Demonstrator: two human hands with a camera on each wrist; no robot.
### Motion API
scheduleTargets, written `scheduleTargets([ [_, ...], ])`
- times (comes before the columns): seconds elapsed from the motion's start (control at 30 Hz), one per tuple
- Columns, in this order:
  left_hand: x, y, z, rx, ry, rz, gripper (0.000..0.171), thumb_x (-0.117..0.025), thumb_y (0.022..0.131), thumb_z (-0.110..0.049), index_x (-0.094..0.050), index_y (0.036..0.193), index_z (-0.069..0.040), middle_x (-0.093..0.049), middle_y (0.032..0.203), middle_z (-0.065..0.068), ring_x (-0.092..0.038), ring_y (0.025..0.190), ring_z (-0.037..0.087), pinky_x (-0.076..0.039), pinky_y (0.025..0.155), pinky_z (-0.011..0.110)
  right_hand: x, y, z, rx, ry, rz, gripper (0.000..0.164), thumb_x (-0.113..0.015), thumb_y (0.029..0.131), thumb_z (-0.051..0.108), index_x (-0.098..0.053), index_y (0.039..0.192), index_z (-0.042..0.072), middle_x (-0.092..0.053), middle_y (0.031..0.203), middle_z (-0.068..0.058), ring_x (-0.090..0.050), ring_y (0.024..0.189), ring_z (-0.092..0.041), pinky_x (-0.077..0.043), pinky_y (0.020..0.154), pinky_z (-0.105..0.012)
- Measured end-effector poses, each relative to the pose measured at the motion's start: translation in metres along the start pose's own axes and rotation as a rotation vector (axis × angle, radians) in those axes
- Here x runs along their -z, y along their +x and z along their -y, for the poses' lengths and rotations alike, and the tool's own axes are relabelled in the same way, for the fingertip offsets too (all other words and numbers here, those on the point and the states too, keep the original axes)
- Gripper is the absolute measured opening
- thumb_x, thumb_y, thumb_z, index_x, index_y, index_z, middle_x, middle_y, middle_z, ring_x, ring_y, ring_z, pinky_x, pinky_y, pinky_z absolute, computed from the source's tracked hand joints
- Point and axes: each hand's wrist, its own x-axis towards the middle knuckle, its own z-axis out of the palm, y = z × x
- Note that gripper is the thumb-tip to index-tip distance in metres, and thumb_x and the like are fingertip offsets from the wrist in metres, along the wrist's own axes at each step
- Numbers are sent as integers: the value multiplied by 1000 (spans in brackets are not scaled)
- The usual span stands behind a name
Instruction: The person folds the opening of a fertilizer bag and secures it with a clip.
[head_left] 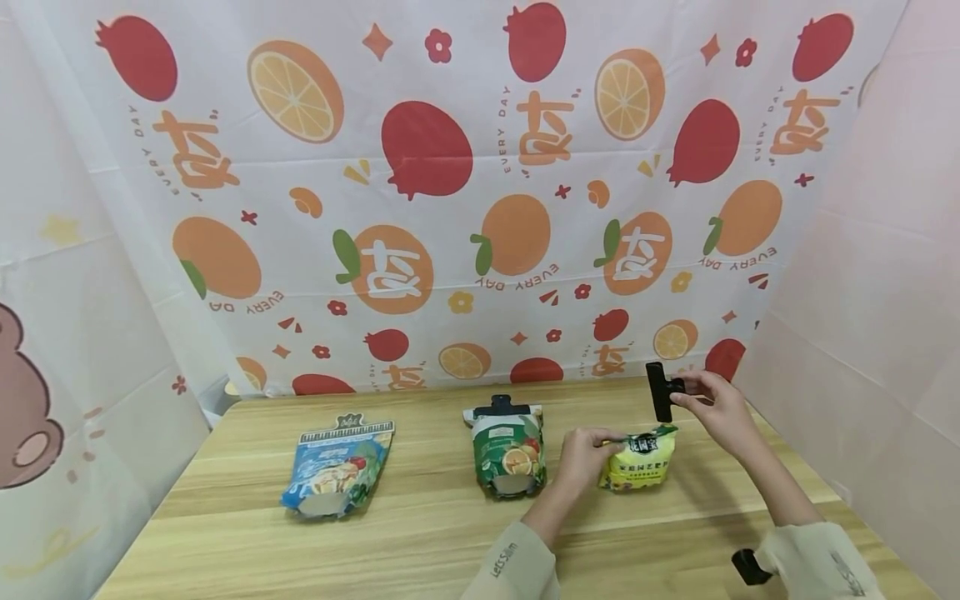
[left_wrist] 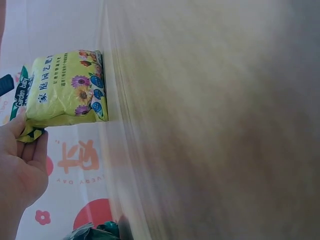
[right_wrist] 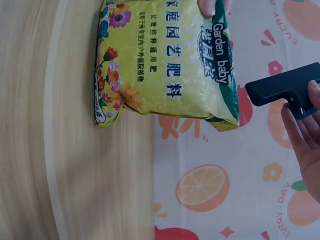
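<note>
A yellow fertilizer bag with a green top edge stands upright on the table, flowers printed along its lower part. My left hand pinches its top left corner, fingers and thumb on the folded edge, as the left wrist view also shows. Above the bag's top right, my right hand grips a black clip by its handles. The clip's long bar faces the bag's top edge, with a gap between them in the right wrist view.
Left of the yellow bag is a green bag with a black clip on its top. Farther left lies a blue bag with a clip along its top. A small black object shows beside the right sleeve. A fruit-print cloth hangs behind the table.
</note>
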Motion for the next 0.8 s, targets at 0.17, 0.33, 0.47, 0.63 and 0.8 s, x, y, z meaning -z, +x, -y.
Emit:
scheduleTargets([
  [0.17,0,-1,0,-4,5,1,12,-72,77,-9,-76,86,-17,-69,89,-5,-61,91,8,-48,74,20,1,-10,3,27,96,15,28,-66,82,-4,-58,109,-8,-54,99,-16,-53,84,-2,-46,71,-12],
  [0.33,0,-3,-1,-1,2,1,12,-72,77,-8,-76,85,-17,-69,89,-5,-62,89,7,-48,71,19,2,-21,5,-1,103,22,29,-66,83,-1,-57,110,-7,-58,95,-15,-54,85,0,-45,73,-12],
  [0.47,-1,-3,-1,8,-14,7,13,-72,77,-7,-76,85,-17,-69,89,-4,-61,87,5,-47,67,17,1,-27,5,26,81,16,29,-64,84,-1,-58,112,-5,-58,97,-12,-54,86,0,-46,74,-13],
  [0.63,0,-3,-1,8,-7,3,13,-72,78,-8,-76,86,-17,-69,89,-4,-62,87,5,-47,65,17,0,-29,5,196,39,-33,31,-65,76,-15,-62,106,-6,-60,92,-11,-56,84,0,-47,70,-13],
  [0.8,1,-2,-2,10,-2,3,13,-72,78,-8,-76,86,-17,-69,89,-4,-62,89,7,-48,68,18,-2,-29,0,379,-42,-120,41,-68,63,-25,-66,99,-7,-62,90,-9,-54,79,1,-45,62,-9],
])
